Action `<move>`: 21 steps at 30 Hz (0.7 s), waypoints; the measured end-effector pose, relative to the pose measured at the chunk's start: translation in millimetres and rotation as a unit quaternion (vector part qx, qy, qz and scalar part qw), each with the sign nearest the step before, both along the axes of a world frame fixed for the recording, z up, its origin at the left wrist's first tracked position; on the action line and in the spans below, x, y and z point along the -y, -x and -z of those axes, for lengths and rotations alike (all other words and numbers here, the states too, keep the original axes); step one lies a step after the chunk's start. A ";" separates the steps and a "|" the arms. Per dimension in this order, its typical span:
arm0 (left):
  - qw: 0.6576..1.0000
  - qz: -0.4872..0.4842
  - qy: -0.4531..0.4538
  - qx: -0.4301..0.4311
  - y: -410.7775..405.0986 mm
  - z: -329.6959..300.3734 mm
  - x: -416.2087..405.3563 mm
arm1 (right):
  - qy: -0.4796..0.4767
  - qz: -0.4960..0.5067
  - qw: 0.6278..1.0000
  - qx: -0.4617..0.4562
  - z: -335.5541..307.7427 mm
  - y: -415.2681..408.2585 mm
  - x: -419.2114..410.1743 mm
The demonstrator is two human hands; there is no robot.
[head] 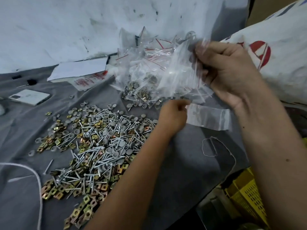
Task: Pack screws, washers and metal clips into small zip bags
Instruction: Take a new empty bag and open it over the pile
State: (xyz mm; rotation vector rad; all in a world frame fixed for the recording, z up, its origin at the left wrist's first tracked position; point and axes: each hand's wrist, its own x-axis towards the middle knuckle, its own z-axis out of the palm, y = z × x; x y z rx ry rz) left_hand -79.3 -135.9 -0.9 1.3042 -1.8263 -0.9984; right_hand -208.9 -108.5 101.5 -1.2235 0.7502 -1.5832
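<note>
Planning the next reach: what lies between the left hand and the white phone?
In the head view, the loose pile of screws, washers and clips lies between the left hand and the white phone.

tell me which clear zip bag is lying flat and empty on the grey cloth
The single clear zip bag beside the left hand; the others sit heaped behind it or bunched in the right hand.

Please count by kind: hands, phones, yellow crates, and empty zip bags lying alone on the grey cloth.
Hands: 2, left hand and right hand, which grips a bundle of zip bags
Phones: 1
Yellow crates: 1
Lone zip bags: 1
Total: 5
</note>
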 end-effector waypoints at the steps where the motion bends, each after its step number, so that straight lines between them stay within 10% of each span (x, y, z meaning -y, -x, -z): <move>1: 0.992 -0.048 -0.038 -0.111 -15.3 -9.8 -2.1 | -0.015 -0.007 1.000 -0.009 6.1 -4.6 2.6; 4: 0.908 -0.160 -0.107 -0.373 -73.8 -32.1 -9.2 | -0.041 0.003 0.998 -0.037 25.3 -26.8 12.4; 6: 0.886 -0.226 -0.054 -0.402 -119.0 -38.7 -11.5 | -0.045 0.023 0.998 -0.047 35.9 -50.1 21.8; 13: 0.864 -0.416 0.278 -0.052 -216.7 -12.9 -29.3 | -0.050 0.039 0.990 -0.128 68.9 -156.0 48.7; 17: 0.809 -0.449 0.379 0.000 -250.9 -1.7 -29.8 | -0.040 0.085 0.984 -0.149 87.0 -187.9 60.2; 21: 0.902 -0.264 0.340 0.035 -238.3 3.9 -21.3 | -0.007 0.066 0.975 -0.211 106.5 -204.4 57.5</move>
